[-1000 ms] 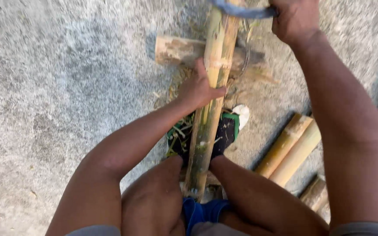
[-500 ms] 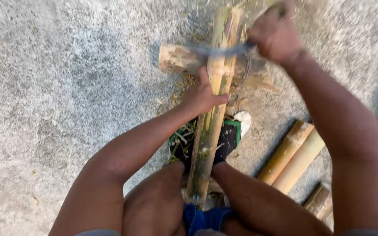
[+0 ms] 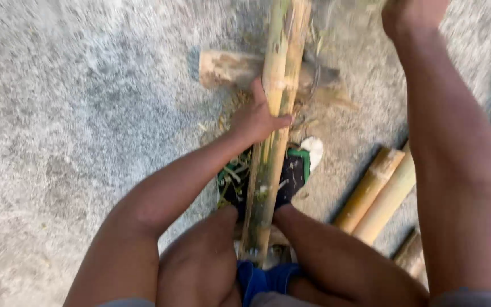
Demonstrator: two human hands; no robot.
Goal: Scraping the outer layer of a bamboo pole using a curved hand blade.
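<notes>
I see left hand (image 3: 255, 120) gripping bamboo pole (image 3: 274, 113) | right hand (image 3: 413, 14) raised, grip unclear | wood block (image 3: 228, 68) under pole | cut bamboo pieces (image 3: 379, 190) right of pole

Rough, pale grey concrete floor (image 3: 75, 113) across nearly the whole view, speckled and uneven, brightly lit by daylight at the left and upper right, dimmer toward the lower left. Strewn with thin dry shavings and fibres (image 3: 228, 119) near the middle, beside a short weathered block of wood (image 3: 225, 68) lying flat. At the right, several cut lengths of yellow-tan bamboo (image 3: 379, 190) side by side on the ground, touching one another, angled toward the upper right.
</notes>
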